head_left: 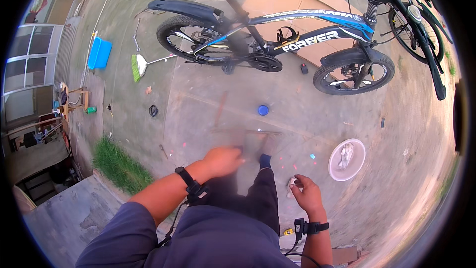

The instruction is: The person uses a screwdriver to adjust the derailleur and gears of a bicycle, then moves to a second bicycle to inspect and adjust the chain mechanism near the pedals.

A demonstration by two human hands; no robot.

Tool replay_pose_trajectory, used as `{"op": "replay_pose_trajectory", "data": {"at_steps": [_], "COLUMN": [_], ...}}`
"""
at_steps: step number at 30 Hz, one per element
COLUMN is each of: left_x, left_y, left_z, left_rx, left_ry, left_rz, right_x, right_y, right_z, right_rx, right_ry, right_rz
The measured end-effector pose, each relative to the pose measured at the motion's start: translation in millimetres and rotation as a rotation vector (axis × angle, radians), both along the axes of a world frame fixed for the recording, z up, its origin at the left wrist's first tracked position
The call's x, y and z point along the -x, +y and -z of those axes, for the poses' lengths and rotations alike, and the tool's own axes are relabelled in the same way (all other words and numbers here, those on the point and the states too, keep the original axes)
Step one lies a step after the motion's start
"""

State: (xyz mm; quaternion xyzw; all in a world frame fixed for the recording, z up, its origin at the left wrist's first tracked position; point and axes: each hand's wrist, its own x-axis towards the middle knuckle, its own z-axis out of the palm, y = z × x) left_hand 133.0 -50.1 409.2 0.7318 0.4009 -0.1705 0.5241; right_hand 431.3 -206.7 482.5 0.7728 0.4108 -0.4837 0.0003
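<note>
The right hand (308, 193) pinches a pale scrap (291, 182), a tub (355, 168) to its right; the left hand (224, 162) blurs, grip unclear.

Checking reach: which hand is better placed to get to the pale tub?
Right, probably: the right hand is nearer the pale tub, which lies out on that side. The left hand is farther off to the left. Caveat: the right hand may be holding a small pale item.

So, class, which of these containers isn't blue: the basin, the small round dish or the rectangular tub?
The basin, ahead and to the right of the right hand: it is pale pinkish-white, while the dish and tub are blue.
</note>
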Motion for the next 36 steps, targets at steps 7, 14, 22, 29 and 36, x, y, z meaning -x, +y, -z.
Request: {"op": "replay_pose_trajectory", "data": {"at_steps": [7, 14, 22, 29, 36], "left_x": [73.5, 130.5, 189.5, 210.9, 245.9], "left_y": [-36.8, -61.9, -74.2, -84.6, -94.9], "left_z": [22.1, 36.9, 46.8, 46.6, 52.4], "left_rx": [0.161, 0.227, 0.234, 0.248, 0.239], "left_ry": [0.084, 0.108, 0.095, 0.076, 0.059], "left_rz": [-0.062, -0.201, -0.338, -0.448, -0.57], "right_x": [54.0, 96.0, 155.5, 186.7, 226.7], "right_y": [35.1, 66.6, 103.1, 129.5, 160.9], "right_z": [10.1, 16.8, 24.8, 27.1, 26.1], "right_rx": [0.031, 0.033, 0.071, 0.115, 0.112], "right_ry": [0.018, 0.029, 0.037, 0.038, 0.041], "right_rz": [-0.072, -0.193, -0.322, -0.415, -0.485]}}
